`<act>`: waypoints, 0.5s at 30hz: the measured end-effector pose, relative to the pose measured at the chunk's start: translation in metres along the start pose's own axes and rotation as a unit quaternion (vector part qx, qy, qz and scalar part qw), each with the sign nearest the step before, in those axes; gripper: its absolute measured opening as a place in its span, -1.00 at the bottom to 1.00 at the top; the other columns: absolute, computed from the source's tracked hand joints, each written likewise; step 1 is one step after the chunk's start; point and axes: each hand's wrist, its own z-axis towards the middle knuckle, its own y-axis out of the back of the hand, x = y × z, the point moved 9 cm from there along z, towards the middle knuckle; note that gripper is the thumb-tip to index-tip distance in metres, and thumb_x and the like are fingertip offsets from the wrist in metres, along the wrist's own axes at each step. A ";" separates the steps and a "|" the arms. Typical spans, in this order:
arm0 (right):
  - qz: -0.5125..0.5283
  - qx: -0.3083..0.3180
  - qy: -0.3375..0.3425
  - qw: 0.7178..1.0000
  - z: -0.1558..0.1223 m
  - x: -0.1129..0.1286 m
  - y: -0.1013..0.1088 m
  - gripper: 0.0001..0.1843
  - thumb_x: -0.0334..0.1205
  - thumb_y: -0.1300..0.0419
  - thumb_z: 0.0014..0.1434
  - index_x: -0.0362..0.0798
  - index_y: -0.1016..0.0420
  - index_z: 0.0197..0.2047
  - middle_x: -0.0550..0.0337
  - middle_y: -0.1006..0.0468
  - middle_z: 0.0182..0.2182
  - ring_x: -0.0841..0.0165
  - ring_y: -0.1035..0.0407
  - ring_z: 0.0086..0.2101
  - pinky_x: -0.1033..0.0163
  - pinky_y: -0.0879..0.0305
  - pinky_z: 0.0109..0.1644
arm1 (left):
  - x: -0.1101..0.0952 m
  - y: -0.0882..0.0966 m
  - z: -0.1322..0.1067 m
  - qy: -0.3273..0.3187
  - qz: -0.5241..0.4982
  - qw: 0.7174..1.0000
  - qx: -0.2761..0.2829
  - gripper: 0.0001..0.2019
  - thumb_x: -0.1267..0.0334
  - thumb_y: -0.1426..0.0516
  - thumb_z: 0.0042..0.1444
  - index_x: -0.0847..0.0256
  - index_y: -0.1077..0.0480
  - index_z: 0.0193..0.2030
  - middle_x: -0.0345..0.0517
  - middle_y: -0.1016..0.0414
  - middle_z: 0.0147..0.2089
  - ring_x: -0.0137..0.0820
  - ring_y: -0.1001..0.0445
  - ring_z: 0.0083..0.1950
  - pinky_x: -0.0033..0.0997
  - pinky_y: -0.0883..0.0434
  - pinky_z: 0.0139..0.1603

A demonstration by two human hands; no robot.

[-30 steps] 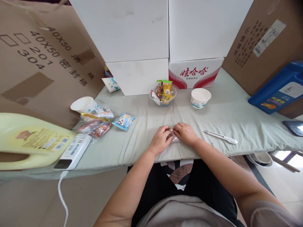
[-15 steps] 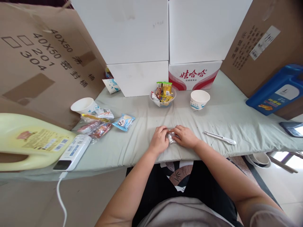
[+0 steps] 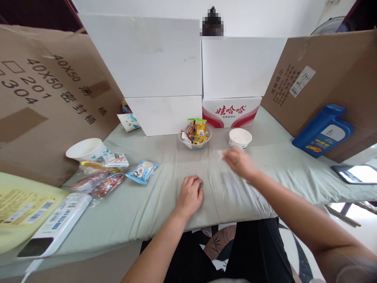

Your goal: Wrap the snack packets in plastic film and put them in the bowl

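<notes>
My right hand is raised just in front of a white paper bowl with a blue pattern, partly covering it. Its fingers pinch a small whitish piece of crumpled plastic, blurred by motion. Resting on the cloth nearer me is my left hand, fingers loosely bent and thumb apart, with nothing visible in it. Beyond the hands, a clear bowl holds several snack packets. A blue snack packet lies to the left of my left hand.
At the left are another paper bowl, clear-wrapped packets, a white device with a cable, and a yellow jug. White boxes stand behind. A blue bottle and a phone are at the right.
My hands have parted. The right moved forward to the paper bowl with the crumpled plastic; the left stayed near the front edge. The white pen-like tool is now out of sight. The view tilted up.
</notes>
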 end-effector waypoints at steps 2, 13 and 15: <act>-0.037 -0.054 -0.074 0.995 0.032 -0.047 0.028 -0.64 -0.26 0.06 0.36 -0.22 -0.49 -0.01 -0.19 -0.45 -0.12 0.09 -0.32 -0.06 0.00 -0.29 -0.02 | -0.001 0.000 0.001 0.002 -0.007 1.000 0.007 -0.75 0.49 -0.08 0.06 0.20 -0.40 -0.13 -0.01 -0.42 -0.06 -0.18 -0.34 0.01 -0.06 -0.42 0.06; -0.068 0.125 -0.267 0.953 0.089 -0.164 -0.028 -0.63 -0.11 -0.11 0.33 -0.12 -0.36 0.12 0.04 -0.41 0.05 0.27 -0.39 -0.05 0.02 -0.37 0.02 | -0.003 0.001 0.002 0.015 -0.018 1.000 0.014 -0.75 0.49 -0.08 0.06 0.20 -0.40 -0.13 0.00 -0.42 -0.06 -0.19 -0.33 0.03 -0.06 -0.40 0.08; -0.073 0.059 -0.255 0.962 0.094 -0.161 -0.019 -0.63 -0.11 -0.08 0.34 -0.12 -0.35 0.12 0.03 -0.41 0.05 0.27 -0.39 -0.05 0.02 -0.37 0.01 | -0.004 -0.001 0.002 0.019 -0.018 0.999 0.019 -0.76 0.48 -0.09 0.06 0.21 -0.41 -0.13 0.01 -0.42 -0.06 -0.19 -0.32 0.04 -0.06 -0.40 0.09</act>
